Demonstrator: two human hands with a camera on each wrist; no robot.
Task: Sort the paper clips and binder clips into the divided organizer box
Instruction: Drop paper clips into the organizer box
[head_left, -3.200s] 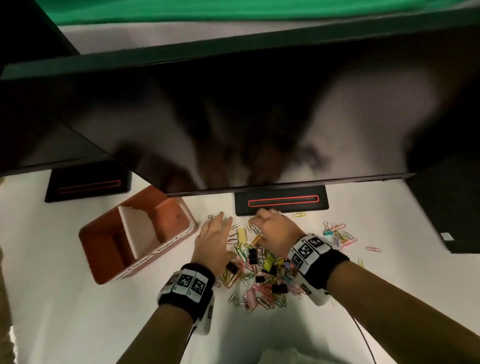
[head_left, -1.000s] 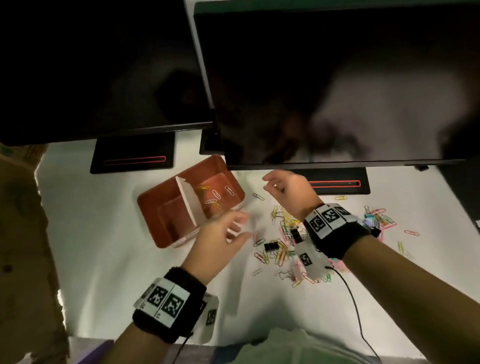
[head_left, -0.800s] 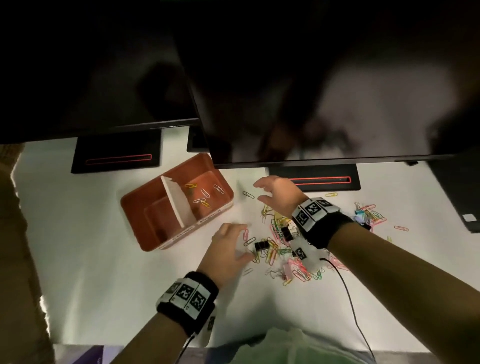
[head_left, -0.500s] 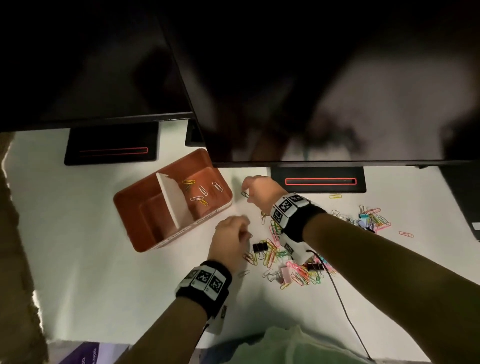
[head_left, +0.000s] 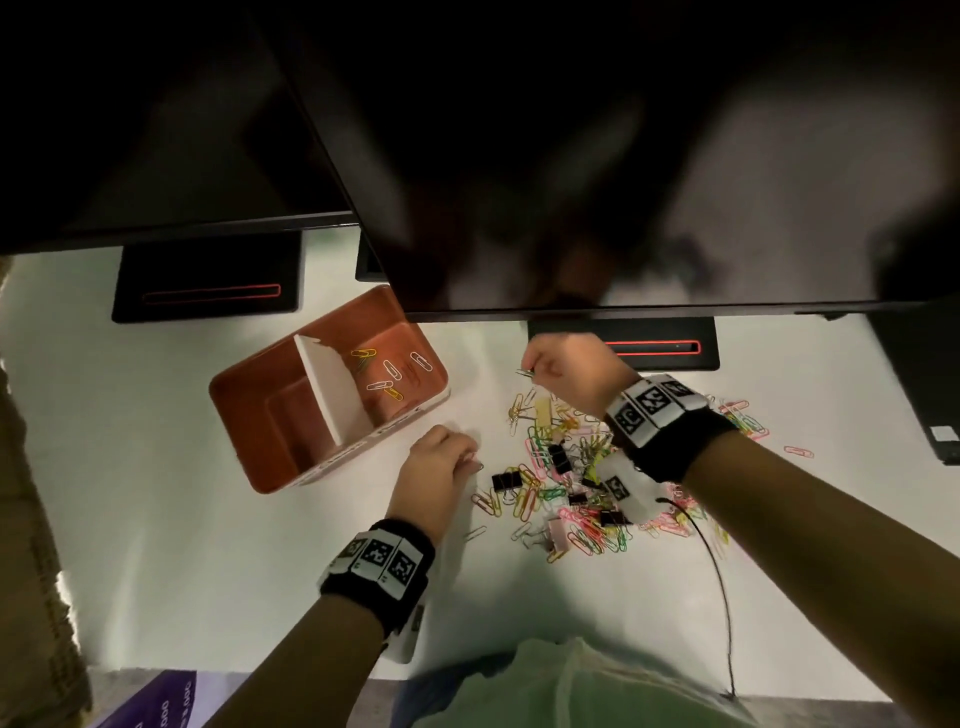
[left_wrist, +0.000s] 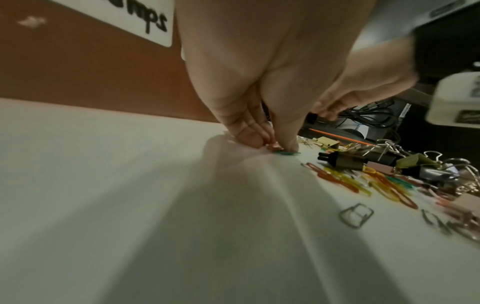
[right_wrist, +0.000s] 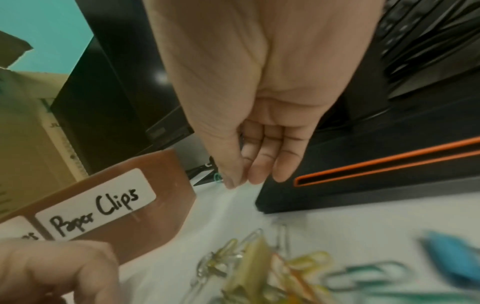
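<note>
The brown organizer box (head_left: 270, 467) stands left of centre, split by a white divider (head_left: 332, 395). Its right compartment, labelled "Paper Clips" (right_wrist: 96, 205), holds several paper clips (head_left: 389, 371). A mixed pile of coloured paper clips and black binder clips (head_left: 566, 483) lies on the white table. My left hand (head_left: 470, 460) is down at the pile's left edge, its fingertips (left_wrist: 249, 137) pinching a small paper clip (left_wrist: 287, 153) against the table. My right hand (head_left: 532, 366) is beyond the pile near the box's right corner, thumb and forefinger pinching a green paper clip (right_wrist: 217, 177).
Two dark monitors overhang the back of the table, with black stand bases (head_left: 208, 288) (head_left: 660, 348) behind the box and the pile. A smaller scatter of clips (head_left: 745, 418) lies at the right. A black cable (head_left: 719, 582) runs from my right wrist toward the table's front edge.
My left hand dropped from above the table to the pile's left edge and closed its fingers on a clip. My right hand reached forward-left and picked up a green clip.
</note>
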